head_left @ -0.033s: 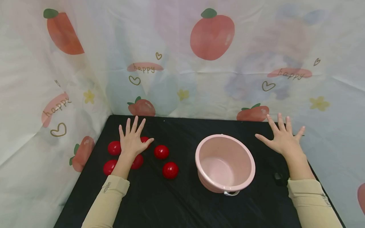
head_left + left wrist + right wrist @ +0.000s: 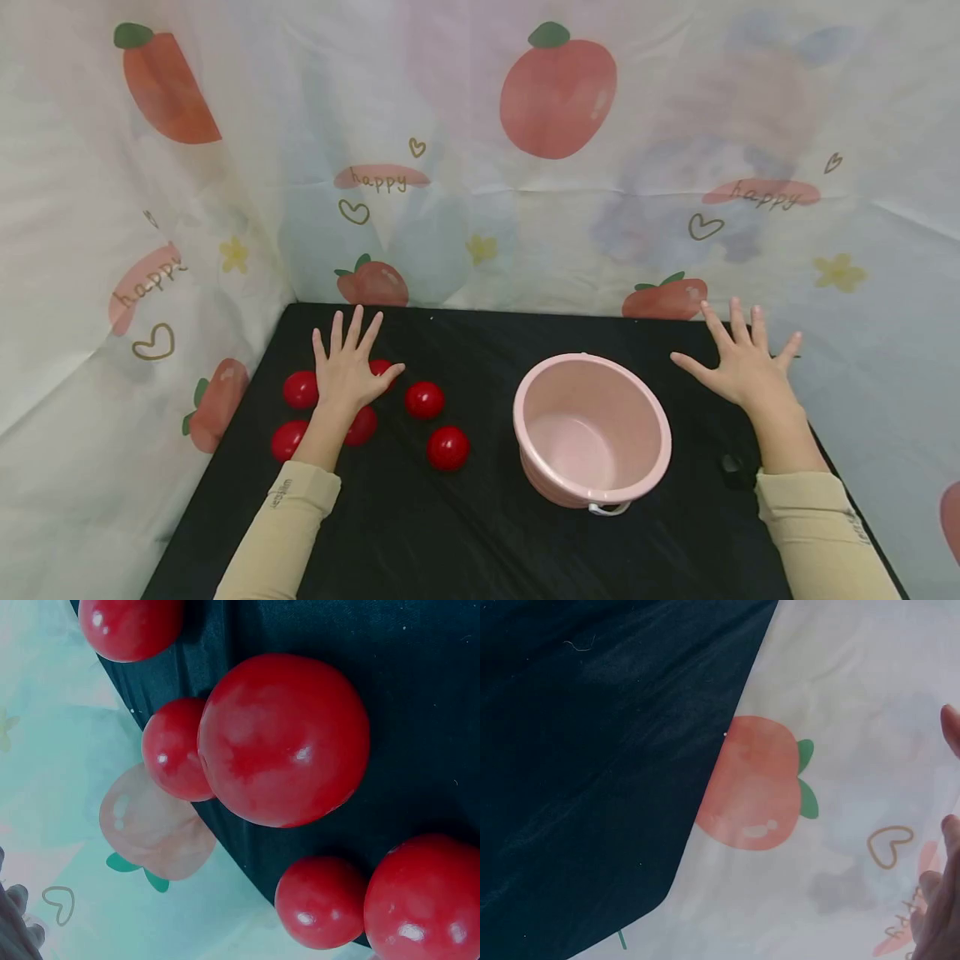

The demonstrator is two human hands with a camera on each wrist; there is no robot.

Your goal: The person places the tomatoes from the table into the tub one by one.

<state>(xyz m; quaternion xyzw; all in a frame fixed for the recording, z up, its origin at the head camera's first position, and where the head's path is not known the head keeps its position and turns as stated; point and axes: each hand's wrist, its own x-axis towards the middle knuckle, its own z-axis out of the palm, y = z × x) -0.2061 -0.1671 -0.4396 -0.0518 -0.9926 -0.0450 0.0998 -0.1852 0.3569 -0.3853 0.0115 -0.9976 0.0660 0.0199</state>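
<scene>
Above several shiny red balls (image 2: 425, 401) on the left of the black table, my left hand (image 2: 348, 379) is spread with straight fingers and holds nothing. It partly hides some of the balls. In the left wrist view, red balls (image 2: 285, 742) fill much of the picture, and a bit of the hand (image 2: 19, 919) shows at the left edge. A pink bucket (image 2: 532, 467) stands upright right of the balls, its inside bare and its white handle hanging at the front. To the bucket's right, my right hand (image 2: 750, 379) is likewise spread, touching nothing that I can see.
A black cloth (image 2: 420, 542) covers the table. Behind it and at both sides hangs a pale curtain (image 2: 480, 83) printed with fruit and hearts. A small dark object (image 2: 733, 467), too dim to make out, lies beside the right forearm.
</scene>
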